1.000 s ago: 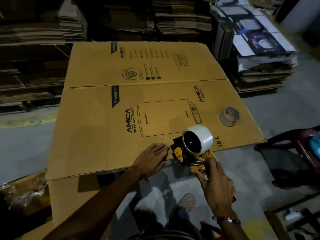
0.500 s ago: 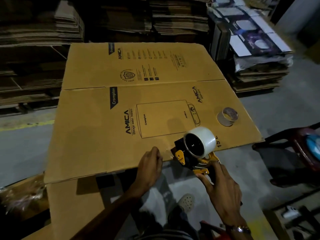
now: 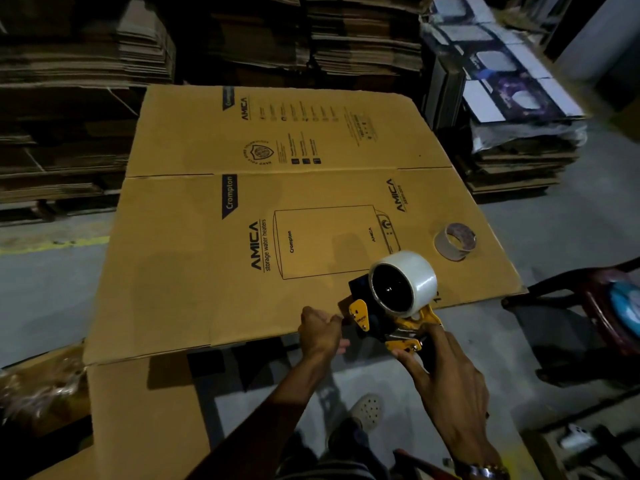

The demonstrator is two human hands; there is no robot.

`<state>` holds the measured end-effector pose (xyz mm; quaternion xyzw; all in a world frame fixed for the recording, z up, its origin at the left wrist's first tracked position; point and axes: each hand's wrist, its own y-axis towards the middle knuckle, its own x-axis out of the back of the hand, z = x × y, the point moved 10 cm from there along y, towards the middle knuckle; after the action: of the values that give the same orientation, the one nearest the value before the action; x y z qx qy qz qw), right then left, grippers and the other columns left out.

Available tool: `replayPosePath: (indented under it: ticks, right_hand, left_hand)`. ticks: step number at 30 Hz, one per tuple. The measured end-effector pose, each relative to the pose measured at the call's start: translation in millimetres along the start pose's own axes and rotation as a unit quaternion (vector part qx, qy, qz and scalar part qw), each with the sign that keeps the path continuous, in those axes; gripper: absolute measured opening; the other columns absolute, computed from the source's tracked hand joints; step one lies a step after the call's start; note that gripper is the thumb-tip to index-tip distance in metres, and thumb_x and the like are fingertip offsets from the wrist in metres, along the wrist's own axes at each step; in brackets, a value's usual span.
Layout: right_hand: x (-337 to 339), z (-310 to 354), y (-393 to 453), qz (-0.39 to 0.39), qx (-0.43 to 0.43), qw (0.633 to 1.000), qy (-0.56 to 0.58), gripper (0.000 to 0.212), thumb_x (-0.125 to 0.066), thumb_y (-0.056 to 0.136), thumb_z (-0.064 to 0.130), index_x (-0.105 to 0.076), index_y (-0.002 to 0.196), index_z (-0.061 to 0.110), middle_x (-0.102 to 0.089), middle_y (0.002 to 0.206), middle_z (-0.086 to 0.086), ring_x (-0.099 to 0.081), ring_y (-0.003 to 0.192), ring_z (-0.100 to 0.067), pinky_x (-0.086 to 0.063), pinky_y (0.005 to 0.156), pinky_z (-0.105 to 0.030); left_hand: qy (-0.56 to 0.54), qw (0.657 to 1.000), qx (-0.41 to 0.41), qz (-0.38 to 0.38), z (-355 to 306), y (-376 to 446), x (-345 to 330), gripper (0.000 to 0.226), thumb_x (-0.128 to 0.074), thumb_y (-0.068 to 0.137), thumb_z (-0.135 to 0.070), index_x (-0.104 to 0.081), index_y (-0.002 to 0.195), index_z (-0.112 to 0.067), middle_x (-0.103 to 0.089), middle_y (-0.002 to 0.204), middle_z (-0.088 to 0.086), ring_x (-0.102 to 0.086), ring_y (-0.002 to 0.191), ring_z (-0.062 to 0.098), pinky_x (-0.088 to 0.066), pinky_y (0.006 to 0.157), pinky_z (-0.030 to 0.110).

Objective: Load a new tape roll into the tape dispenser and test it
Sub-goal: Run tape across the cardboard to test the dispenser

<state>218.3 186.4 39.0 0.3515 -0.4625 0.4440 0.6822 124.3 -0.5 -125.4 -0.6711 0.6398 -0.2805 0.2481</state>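
Observation:
A yellow and black tape dispenser sits at the near edge of a flattened cardboard box, with a clear tape roll mounted on it. My right hand grips the dispenser's handle from below. My left hand is curled at the box's front edge, right beside the dispenser's front end; whether it pinches the tape end is too small to tell. An empty cardboard tape core lies on the box to the right.
Stacks of flattened cartons fill the back and left. A pile of printed boxes stands at the back right. A dark red chair is at the right. My foot shows on the grey floor below.
My left hand went from lying flat on the cardboard to curled at its front edge. The dispenser shifted slightly toward me along the box edge.

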Motion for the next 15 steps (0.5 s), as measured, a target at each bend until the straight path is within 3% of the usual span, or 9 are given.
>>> replayPosePath:
  ticks: [3, 5, 9, 15]
  right_hand:
    - [3.6, -1.3, 3.0, -0.003, -0.004, 1.000, 0.003, 0.041, -0.070, 0.081, 0.056, -0.051, 0.107, 0.032, -0.060, 0.092, 0.010, -0.063, 0.070, -0.015, -0.040, 0.049, -0.026]
    - [3.4, -1.7, 4.0, 0.001, -0.004, 1.000, 0.001, 0.040, -0.069, 0.081, 0.058, -0.050, 0.106, 0.033, -0.060, 0.092, 0.011, -0.063, 0.071, -0.015, -0.043, 0.050, -0.027]
    - [3.8, -2.3, 2.3, 0.004, 0.000, 1.000, 0.002, 0.042, -0.068, 0.082, 0.059, -0.048, 0.110, 0.035, -0.062, 0.095, 0.011, -0.064, 0.073, -0.014, -0.052, 0.052, -0.033]
    - [5.6, -6.9, -3.3, 0.004, -0.008, 1.000, 0.009, 0.041, -0.068, 0.082, 0.059, -0.048, 0.110, 0.037, -0.061, 0.095, 0.012, -0.063, 0.072, -0.013, -0.052, 0.051, -0.032]
  left_hand:
    - [-0.055, 0.994, 0.077, 0.060, 23.6, -14.2, -18.7, 0.024, -0.058, 0.097, -0.027, -0.039, 0.104, -0.013, -0.068, 0.095, 0.025, -0.073, 0.073, 0.033, -0.061, 0.059, 0.041]
    - [-0.127, 0.983, 0.107, 0.074, 29.6, -16.8, -31.7, 0.025, -0.059, 0.097, -0.022, -0.040, 0.108, -0.009, -0.068, 0.097, 0.025, -0.073, 0.078, 0.034, -0.061, 0.060, 0.039]
    - [-0.178, 0.980, 0.085, 0.037, 20.4, -3.6, -36.4, 0.020, -0.059, 0.091, -0.004, -0.041, 0.097, -0.011, -0.063, 0.107, 0.023, -0.068, 0.087, 0.033, -0.058, 0.054, 0.034]
    - [-0.140, 0.990, 0.020, -0.027, -5.1, 7.9, -22.7, 0.029, -0.067, 0.083, -0.001, -0.044, 0.085, -0.017, -0.063, 0.098, 0.015, -0.068, 0.089, 0.031, -0.062, 0.057, 0.038]
